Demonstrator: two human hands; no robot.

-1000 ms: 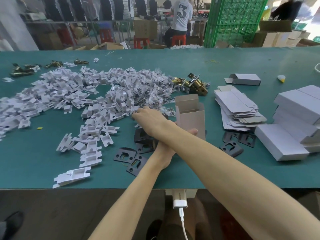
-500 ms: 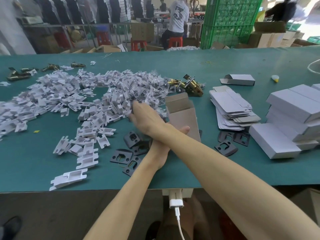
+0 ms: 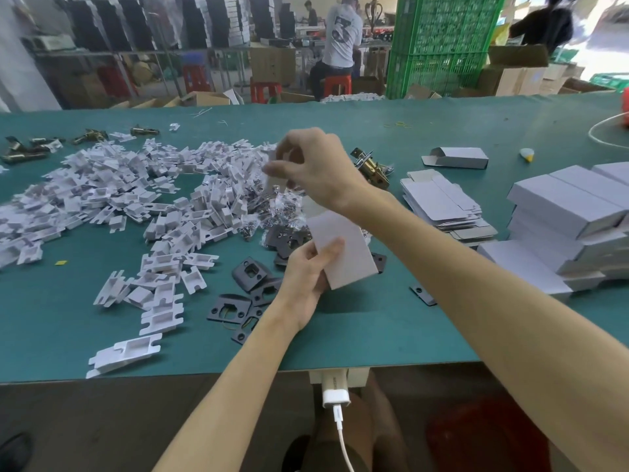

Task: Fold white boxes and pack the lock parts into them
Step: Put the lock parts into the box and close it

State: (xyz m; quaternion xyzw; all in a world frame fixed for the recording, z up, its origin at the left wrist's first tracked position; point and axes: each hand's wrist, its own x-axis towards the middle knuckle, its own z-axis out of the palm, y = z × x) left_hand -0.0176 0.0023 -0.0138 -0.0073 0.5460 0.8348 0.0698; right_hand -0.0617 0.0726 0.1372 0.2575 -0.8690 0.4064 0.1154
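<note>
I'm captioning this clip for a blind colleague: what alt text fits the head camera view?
A person's left hand holds a folded white box over a green table while the right hand pinches a small, blurred white piece above a heap of white inserts. Beneath lie black lock plates; flat box blanks and finished boxes sit to the right.

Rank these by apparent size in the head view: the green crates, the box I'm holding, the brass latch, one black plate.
1. Green crates.
2. Held box, though nearness inflates it.
3. Brass latch and black plate look alike, and the latch is partly hidden: unranked.
</note>
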